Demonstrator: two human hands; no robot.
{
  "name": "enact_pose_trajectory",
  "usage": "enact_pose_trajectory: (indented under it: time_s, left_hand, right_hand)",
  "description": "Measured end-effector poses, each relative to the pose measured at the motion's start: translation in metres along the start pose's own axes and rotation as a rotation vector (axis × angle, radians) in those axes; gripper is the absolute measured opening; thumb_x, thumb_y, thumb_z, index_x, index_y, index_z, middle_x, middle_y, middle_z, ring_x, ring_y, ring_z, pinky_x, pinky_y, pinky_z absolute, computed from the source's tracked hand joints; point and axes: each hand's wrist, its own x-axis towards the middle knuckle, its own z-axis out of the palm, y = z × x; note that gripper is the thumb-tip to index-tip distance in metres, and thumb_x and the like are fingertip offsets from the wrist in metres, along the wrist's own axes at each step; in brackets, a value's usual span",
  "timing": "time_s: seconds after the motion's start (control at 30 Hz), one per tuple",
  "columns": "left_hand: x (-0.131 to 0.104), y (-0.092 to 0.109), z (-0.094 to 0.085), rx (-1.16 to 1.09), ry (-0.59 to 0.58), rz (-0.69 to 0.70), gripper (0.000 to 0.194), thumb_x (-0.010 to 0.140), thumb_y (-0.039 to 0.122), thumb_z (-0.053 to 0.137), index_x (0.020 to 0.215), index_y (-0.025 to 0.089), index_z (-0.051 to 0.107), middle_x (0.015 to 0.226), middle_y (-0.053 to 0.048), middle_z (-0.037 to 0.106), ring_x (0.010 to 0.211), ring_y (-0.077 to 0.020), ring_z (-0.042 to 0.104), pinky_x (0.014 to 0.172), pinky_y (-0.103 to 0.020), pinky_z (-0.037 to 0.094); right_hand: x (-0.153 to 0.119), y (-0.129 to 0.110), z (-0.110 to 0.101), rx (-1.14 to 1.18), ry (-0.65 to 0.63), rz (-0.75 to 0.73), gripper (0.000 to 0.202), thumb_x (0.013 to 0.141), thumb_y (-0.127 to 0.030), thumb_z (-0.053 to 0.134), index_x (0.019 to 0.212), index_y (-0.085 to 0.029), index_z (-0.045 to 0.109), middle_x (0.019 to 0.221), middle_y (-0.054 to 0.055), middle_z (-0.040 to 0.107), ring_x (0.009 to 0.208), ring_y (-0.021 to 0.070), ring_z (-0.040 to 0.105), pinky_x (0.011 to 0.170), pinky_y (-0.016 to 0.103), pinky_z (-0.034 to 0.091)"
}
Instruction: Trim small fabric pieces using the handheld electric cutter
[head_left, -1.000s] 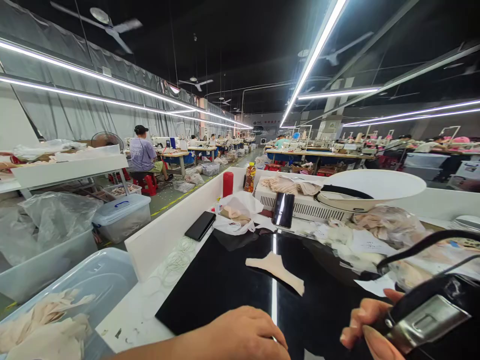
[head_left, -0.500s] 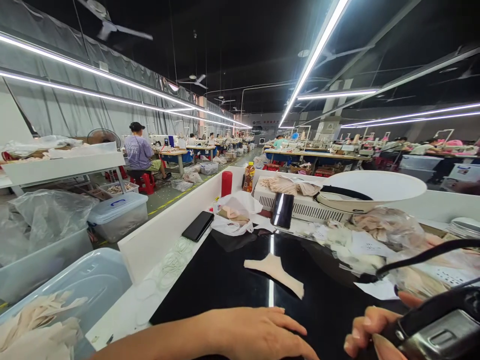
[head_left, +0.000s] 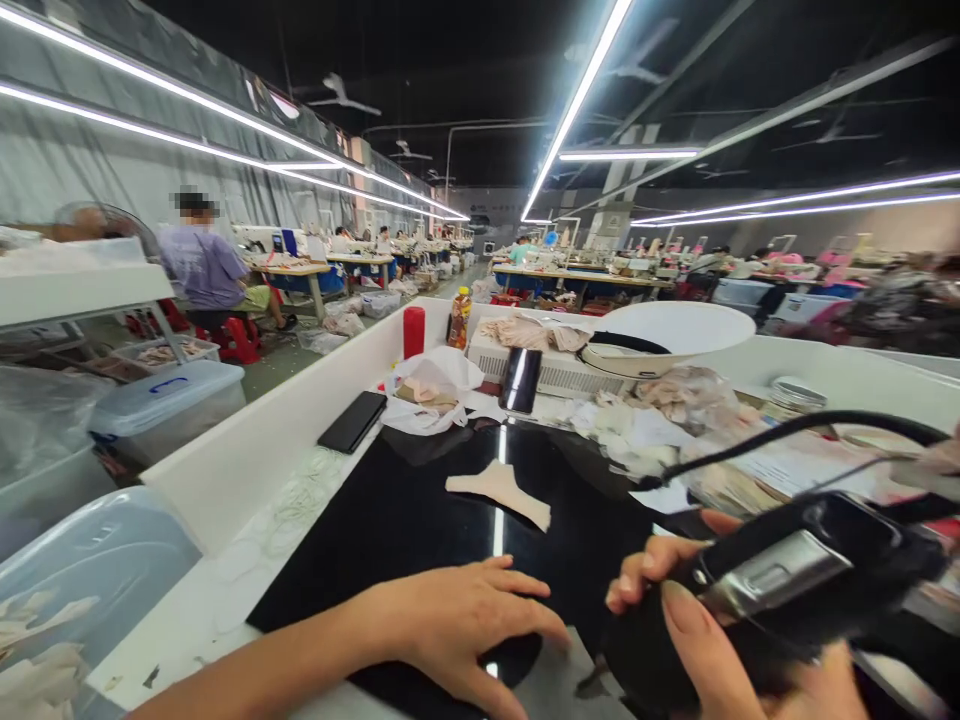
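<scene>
A black handheld device (head_left: 817, 570) with a silver metal plate and a thick black cord is gripped by my right hand (head_left: 712, 630), at the lower right. Its exact kind I cannot make out. My left hand (head_left: 465, 610) is open over the near part of the glossy black board (head_left: 360, 540), fingers spread and pointing right, with nothing in them. Beyond the left hand, a beige cut fabric piece (head_left: 501, 490) with a narrow middle lies flat on the board. A greyish patch (head_left: 577, 650) shows between the two hands, partly hidden.
Around the board lie a phone (head_left: 352, 422), a white plastic bag (head_left: 435, 390), an upright dark phone-like slab (head_left: 521, 380), a bottle (head_left: 459, 318) and a red cylinder (head_left: 413, 332). Fabric and papers fill the right. A low white wall (head_left: 270, 410) borders the table; a person (head_left: 202, 260) sits beyond.
The view has turned right and down. My right hand and the black device stand further into the picture. My left hand's fingers are spread wider; the fabric piece stays on the board.
</scene>
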Motion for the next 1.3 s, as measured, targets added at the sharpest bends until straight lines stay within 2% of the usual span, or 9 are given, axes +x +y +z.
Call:
enact_pose_trajectory:
  time_s: [0.07,0.17,0.23,0.47,0.8,1.13,1.3]
  left_hand:
    - [-0.002,0.000,-0.001,-0.031,0.019,-0.023,0.070,0.086,0.036,0.081,0.148,0.025,0.049,0.142,-0.013,0.063,0.146,-0.0326,0.045,0.123,-0.061,0.024]
    - [-0.004,-0.001,-0.002,-0.049,0.004,-0.039,0.068,0.087,0.039,0.081,0.147,0.027,0.050,0.141,-0.012,0.064,0.148,-0.0332,0.043,0.123,-0.063,0.024]
    - [-0.004,-0.001,-0.003,-0.047,-0.016,-0.044,0.069,0.087,0.041,0.081,0.147,0.027,0.050,0.141,-0.012,0.064,0.148,-0.0332,0.043,0.122,-0.064,0.024]
    - [-0.004,0.000,-0.002,-0.033,-0.011,-0.060,0.074,0.086,0.045,0.081,0.150,0.029,0.047,0.142,-0.010,0.064,0.148,-0.0336,0.043,0.123,-0.065,0.021]
    - [-0.004,0.003,-0.004,-0.046,-0.020,-0.082,0.083,0.080,0.055,0.084,0.149,0.026,0.047,0.146,-0.012,0.060,0.148,-0.0355,0.042,0.124,-0.066,0.018]
    - [-0.004,0.001,-0.003,-0.043,-0.034,-0.088,0.096,0.073,0.055,0.088,0.152,0.024,0.043,0.148,-0.015,0.058,0.148,-0.0354,0.042,0.124,-0.066,0.015]
    - [-0.004,0.001,-0.004,-0.046,-0.046,-0.095,0.096,0.075,0.062,0.084,0.152,0.024,0.043,0.148,-0.015,0.057,0.149,-0.0355,0.040,0.124,-0.066,0.013]
  right_hand:
    - [-0.004,-0.013,0.008,-0.028,0.025,0.015,0.052,0.081,-0.035,0.085,0.125,-0.030,0.057,0.085,0.000,0.065,0.067,0.0188,0.066,0.064,0.035,0.060]
    - [-0.007,-0.019,0.015,-0.013,0.063,0.035,0.050,0.083,-0.037,0.084,0.124,-0.031,0.056,0.087,-0.001,0.063,0.070,0.0169,0.064,0.066,0.033,0.058]
    - [-0.006,-0.017,0.015,-0.001,0.069,0.038,0.048,0.084,-0.036,0.083,0.123,-0.032,0.055,0.087,-0.002,0.063,0.069,0.0160,0.063,0.066,0.032,0.057]
    - [-0.001,-0.002,0.016,0.062,-0.025,-0.041,0.045,0.089,-0.027,0.078,0.127,-0.032,0.054,0.088,-0.002,0.065,0.068,0.0163,0.066,0.063,0.033,0.059]
    - [-0.001,0.013,0.021,0.071,-0.071,-0.095,0.044,0.091,-0.027,0.075,0.127,-0.030,0.051,0.090,-0.001,0.066,0.067,0.0157,0.067,0.063,0.032,0.058]
    - [-0.007,0.013,0.028,0.103,-0.038,-0.050,0.042,0.090,-0.026,0.074,0.126,-0.030,0.052,0.091,-0.003,0.065,0.070,0.0137,0.065,0.070,0.031,0.056]
    - [-0.006,0.017,0.026,0.091,-0.082,-0.098,0.040,0.093,-0.022,0.071,0.128,-0.029,0.052,0.091,-0.002,0.065,0.069,0.0132,0.065,0.066,0.029,0.057]
